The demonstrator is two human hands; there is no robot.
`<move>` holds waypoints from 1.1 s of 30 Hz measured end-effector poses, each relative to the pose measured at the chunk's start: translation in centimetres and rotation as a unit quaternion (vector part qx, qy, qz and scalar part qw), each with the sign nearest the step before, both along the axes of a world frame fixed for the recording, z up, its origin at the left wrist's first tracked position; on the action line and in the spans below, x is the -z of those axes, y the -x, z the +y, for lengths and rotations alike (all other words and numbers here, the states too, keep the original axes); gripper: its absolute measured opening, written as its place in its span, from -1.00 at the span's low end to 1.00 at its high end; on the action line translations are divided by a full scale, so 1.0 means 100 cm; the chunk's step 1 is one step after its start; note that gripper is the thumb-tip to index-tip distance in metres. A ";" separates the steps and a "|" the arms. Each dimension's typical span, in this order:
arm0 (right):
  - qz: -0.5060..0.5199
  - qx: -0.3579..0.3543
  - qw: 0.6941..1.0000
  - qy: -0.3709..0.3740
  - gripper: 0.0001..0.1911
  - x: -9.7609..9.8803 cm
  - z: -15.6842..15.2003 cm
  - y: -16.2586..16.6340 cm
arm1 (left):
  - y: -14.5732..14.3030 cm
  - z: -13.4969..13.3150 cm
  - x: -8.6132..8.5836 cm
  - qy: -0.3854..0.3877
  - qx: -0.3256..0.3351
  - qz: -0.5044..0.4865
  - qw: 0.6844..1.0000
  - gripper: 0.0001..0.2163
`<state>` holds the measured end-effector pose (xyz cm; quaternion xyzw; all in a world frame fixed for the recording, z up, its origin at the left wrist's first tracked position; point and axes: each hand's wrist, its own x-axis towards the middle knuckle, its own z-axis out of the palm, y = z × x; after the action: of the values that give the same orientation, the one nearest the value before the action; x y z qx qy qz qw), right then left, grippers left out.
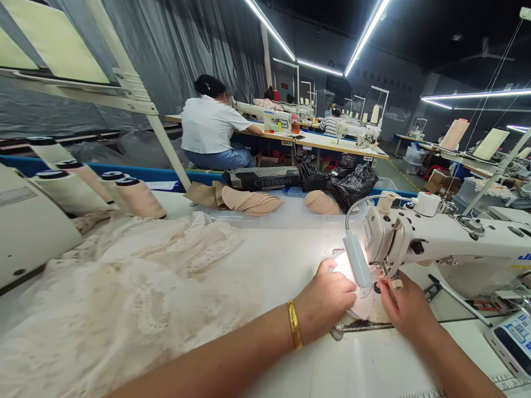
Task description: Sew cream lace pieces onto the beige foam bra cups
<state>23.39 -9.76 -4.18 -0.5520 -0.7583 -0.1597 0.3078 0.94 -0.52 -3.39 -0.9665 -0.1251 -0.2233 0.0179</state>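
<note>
A white sewing machine [460, 237] stands at the right, its needle end over the work surface. My left hand [327, 298], with a gold band at the wrist, is closed over a pale, rounded fabric piece [360, 310] just left of the needle. Close by the presser foot, my right hand [409, 304] has its thumb and fingers pinched together. What lies between those fingertips is too small to make out. A small lamp [355, 260] on a bendy neck shines onto the fabric piece and partly covers it.
Cream lace fabric [136, 293] is heaped across the table's left. Behind the work lie stacked beige pads [253, 202] and a black plastic bag [352, 182]. Thread cones [139, 197] stand at left; a control panel [514, 337] sits at right. A co-worker [215, 130] sits ahead.
</note>
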 end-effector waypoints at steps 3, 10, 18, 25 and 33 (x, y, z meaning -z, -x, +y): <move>-0.014 -0.019 0.999 0.022 -0.81 -0.003 -0.003 0.000 | -0.001 0.002 0.000 -0.011 -0.006 -0.005 1.000 -0.85; -0.039 -0.129 0.967 0.217 -0.76 -0.016 -0.012 0.000 | 0.004 -0.021 -0.001 -0.013 0.012 -0.012 1.000 -0.90; -0.014 -0.128 0.964 0.232 -0.72 -0.012 -0.010 0.001 | 0.002 -0.016 -0.006 0.037 0.009 0.044 0.998 -0.91; 0.005 -0.101 0.970 0.222 -0.66 -0.006 -0.003 0.006 | 0.002 0.007 -0.008 0.026 0.017 0.031 0.999 -0.85; -0.009 -0.070 0.975 0.213 -0.67 0.000 0.002 0.006 | -0.004 0.021 -0.012 0.017 -0.015 0.063 0.998 -0.91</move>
<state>22.80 -9.61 -4.22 -0.5487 -0.8146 0.0220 0.1867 1.30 1.59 -2.15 -0.9768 -0.1420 -0.1595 0.0130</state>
